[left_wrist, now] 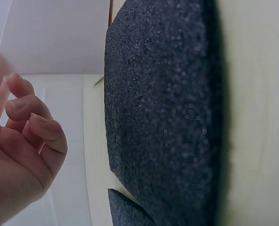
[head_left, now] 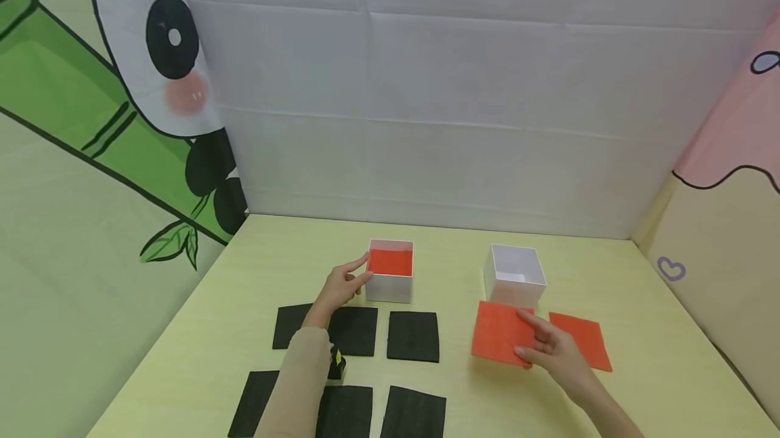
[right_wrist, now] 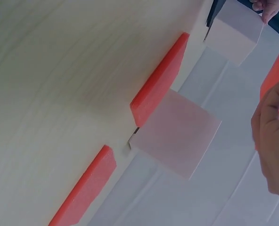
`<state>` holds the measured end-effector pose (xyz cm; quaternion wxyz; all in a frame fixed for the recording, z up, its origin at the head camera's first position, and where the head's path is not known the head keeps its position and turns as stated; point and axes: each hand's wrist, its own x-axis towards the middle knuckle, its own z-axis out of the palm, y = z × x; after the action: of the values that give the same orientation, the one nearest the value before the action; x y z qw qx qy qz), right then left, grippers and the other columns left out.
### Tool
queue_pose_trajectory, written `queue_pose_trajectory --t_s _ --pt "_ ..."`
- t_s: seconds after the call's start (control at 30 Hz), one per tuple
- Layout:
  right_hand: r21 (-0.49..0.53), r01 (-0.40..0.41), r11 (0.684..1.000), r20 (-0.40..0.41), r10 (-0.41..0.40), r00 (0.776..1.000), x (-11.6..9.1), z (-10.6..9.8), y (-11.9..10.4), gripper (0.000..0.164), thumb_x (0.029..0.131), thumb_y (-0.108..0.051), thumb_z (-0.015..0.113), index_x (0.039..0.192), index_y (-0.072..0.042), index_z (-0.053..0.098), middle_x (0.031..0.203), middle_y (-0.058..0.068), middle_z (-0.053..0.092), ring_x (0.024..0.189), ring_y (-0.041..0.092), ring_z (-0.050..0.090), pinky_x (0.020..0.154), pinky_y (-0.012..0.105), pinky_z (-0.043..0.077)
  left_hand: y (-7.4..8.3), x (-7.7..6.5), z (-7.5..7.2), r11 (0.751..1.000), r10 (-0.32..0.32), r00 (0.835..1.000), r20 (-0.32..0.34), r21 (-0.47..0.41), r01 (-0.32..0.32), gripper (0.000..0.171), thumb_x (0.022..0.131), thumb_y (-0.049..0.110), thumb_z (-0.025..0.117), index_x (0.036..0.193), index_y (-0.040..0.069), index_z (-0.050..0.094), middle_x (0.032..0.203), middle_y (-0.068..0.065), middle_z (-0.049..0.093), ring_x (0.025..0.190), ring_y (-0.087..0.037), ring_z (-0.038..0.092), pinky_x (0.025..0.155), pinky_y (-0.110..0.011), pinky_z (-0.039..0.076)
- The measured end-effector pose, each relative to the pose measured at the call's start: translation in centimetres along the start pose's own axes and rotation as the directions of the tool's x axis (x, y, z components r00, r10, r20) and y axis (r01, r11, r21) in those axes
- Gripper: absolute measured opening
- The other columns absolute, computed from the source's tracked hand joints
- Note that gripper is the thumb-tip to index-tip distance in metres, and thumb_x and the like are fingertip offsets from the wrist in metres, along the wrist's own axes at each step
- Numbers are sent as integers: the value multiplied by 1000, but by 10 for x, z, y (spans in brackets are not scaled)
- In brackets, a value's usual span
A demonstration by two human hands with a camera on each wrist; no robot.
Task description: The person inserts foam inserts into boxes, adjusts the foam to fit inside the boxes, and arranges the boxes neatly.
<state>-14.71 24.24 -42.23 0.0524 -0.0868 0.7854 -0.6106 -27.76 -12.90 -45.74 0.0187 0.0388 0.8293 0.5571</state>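
Observation:
My left hand [head_left: 344, 287] holds the left side of a white box [head_left: 390, 289], with thumb and index fingertip at its rim. A red foam square [head_left: 390, 263] lies inside that box. In the left wrist view the other fingers [left_wrist: 45, 122] are curled beside the box wall [left_wrist: 59, 37]. My right hand [head_left: 557, 357] pinches another red foam square [head_left: 501, 331] between thumb and fingers, raised in front of a second white box [head_left: 514, 294]. In the right wrist view, two red squares lie on the table, one nearer [right_wrist: 85, 188] and one farther [right_wrist: 160, 80].
Several black foam squares [head_left: 413, 336] lie in two rows on the pale table [head_left: 451, 262], some partly behind the left sleeve [head_left: 298, 384]. A red square [head_left: 585, 340] lies right of the second box. A white sheet [head_left: 426, 120] hangs behind the table, with printed cloth at both sides.

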Motion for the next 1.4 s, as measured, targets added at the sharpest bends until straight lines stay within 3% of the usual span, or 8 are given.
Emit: queue_pose_trajectory --t_s 0.27,0.5,0.77,1.13,1.4 --pt "23 -23 999 -3 23 1000 9 10 -5 65 79 -3 66 135 5 33 123 30 41 94 20 58 71 28 49 2 -1 0 1000 -5 1000 -4 3 5 52 85 22 62 133 18 44 54 -5 42 48 -15 38 45 -24 29" --pt "-21 -60 998 -37 59 998 18 16 -9 65 77 -8 69 134 -5 40 132 22 36 97 25 56 75 26 48 1 0 0 1000 3 1000 -4 5 -3 53 84 23 63 133 18 44 52 -3 41 47 -15 36 44 -24 28" --pt "38 32 999 14 -32 999 30 24 -13 61 81 1 62 136 1 35 131 25 34 88 18 58 70 26 49 2 0 0 1000 5 1000 2 4 -5 52 85 23 62 133 18 44 52 -3 40 47 -15 36 44 -24 28" --pt "-20 106 994 -7 -106 994 49 40 -23 54 83 3 59 133 -1 40 109 20 52 76 17 56 65 24 48 1 -1 -3 1000 -4 1000 15 1 4 53 84 24 63 133 18 44 53 -4 41 47 -15 35 44 -24 29" --pt "-38 102 994 -52 -104 993 67 51 -34 49 84 3 57 131 1 42 91 17 59 71 17 57 64 23 48 -1 -3 -5 1000 0 1000 22 -13 1 53 84 23 63 133 18 44 52 -4 42 46 -14 34 43 -24 28"
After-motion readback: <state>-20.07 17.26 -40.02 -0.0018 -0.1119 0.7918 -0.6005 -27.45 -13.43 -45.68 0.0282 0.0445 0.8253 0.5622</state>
